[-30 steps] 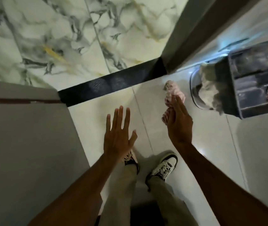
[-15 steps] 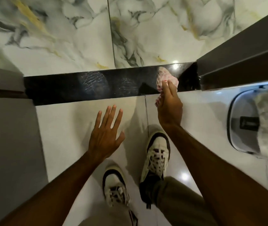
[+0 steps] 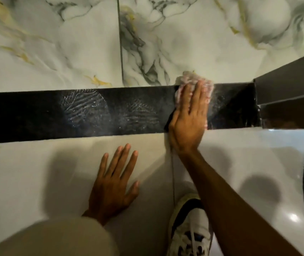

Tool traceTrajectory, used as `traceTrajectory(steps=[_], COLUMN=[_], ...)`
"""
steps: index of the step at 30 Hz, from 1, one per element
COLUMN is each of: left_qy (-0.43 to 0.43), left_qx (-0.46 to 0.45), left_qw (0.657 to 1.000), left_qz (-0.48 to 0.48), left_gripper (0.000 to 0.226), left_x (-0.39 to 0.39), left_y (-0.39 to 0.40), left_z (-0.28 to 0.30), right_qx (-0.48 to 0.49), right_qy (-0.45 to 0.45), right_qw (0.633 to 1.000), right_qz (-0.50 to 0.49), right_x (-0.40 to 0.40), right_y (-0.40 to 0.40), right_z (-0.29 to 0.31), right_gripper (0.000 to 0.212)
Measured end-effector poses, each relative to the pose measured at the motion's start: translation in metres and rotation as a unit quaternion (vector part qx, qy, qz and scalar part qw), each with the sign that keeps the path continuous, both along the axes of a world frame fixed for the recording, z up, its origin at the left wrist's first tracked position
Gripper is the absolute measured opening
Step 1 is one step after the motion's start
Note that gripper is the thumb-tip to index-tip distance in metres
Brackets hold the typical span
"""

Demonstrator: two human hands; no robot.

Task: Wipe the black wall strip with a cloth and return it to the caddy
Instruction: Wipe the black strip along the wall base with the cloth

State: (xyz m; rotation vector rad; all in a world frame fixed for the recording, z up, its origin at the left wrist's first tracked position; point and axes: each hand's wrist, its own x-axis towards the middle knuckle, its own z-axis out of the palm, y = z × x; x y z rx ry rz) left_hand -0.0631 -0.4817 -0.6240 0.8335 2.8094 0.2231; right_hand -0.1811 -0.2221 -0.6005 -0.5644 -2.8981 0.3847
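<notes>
Wiping step, we judge. Our right hand (image 3: 188,122), fingers straight, presses cloth (image 3: 186,79) on black wall strip (image 3: 27,115), near its right end. Left hand (image 3: 112,189) flat below strip, empty. Next: sweep leftward over smears (image 3: 84,108).

Right hand (image 3: 188,119) flat, fingers straight, left hand (image 3: 113,183) spread, fingers extended

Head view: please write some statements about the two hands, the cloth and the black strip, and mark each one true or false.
1. The right hand presses a pink cloth against the black wall strip with straight fingers. True.
2. The left hand holds a second cloth. False: it is spread open and holds nothing.
3. The cloth is at the strip's left end. False: it is near the right end.
4. The strip shows smeared marks left of the cloth. True.
</notes>
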Motion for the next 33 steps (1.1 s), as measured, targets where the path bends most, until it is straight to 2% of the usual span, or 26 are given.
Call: traceTrajectory(steps=[3,5,9,11,14,16,18,20,21,23,25,27,30,33], left_qy=[-0.021,-0.033,-0.022,0.002,0.02,0.026,0.025,0.018,0.011,-0.003,-0.009,-0.002,0.009,0.014], left_qx=[-0.02,-0.019,-0.018,-0.014,-0.01,0.001,0.007,0.002,-0.002,-0.006,-0.006,-0.005,-0.003,0.009], left_qw=[1.0,0.999,0.999,1.0,0.999,0.999,0.999,0.999,0.999,0.999,0.999,0.999,0.999,0.999], left_qz=[0.001,0.011,0.018,0.026,0.031,0.03,0.036,0.044,0.045,0.039,0.034,0.04,0.039,0.039], left_gripper=[0.083,0.082,0.081,0.079,0.079,0.079,0.078,0.078,0.078,0.078,0.078,0.078,0.076,0.077], left_x=[0.003,0.002,0.004,0.013,0.015,0.006,-0.003,-0.001,0.002,0.006,0.005,0.009,0.014,0.0], left_y=[-0.003,0.006,0.012,0.003,0.001,0.003,0.004,0.007,0.009,0.008,0.005,-0.002,-0.004,0.008], left_z=[0.018,0.019,-0.004,-0.014,-0.016,-0.012,-0.004,0.003,0.004,0.002,-0.003,-0.008,-0.008,-0.003], right_qx=[-0.061,-0.059,0.009,0.03,0.032,0.038,0.013,-0.003,-0.002,0.018,0.072,0.106,0.049,0.019], right_qy=[-0.026,-0.063,-0.074,-0.061,-0.044,-0.036,-0.02,-0.029,-0.042,-0.062,-0.073,-0.05,-0.021,0.026], right_qw=[0.995,0.989,0.997,0.996,0.997,0.998,0.998,0.99,0.988,0.993,0.994,0.993,0.996,0.999], right_qz=[0.079,0.12,-0.013,-0.049,-0.055,-0.027,0.059,0.141,0.148,0.1,0.033,-0.017,-0.069,-0.029], right_x=[0.028,0.07,0.114,0.098,0.033,-0.006,-0.011,0.028,0.056,0.103,0.116,0.097,0.042,-0.01], right_y=[-0.021,-0.009,0.056,0.071,0.07,0.056,0.036,0.024,0.025,0.04,0.061,0.071,0.065,0.046], right_z=[0.012,0.015,0.006,-0.001,-0.011,-0.007,0.003,0.009,0.009,0.009,0.005,-0.003,-0.013,-0.009], right_gripper=[0.06,0.058,0.054,0.054,0.058,0.057,0.055,0.053,0.053,0.05,0.049,0.049,0.055,0.058])
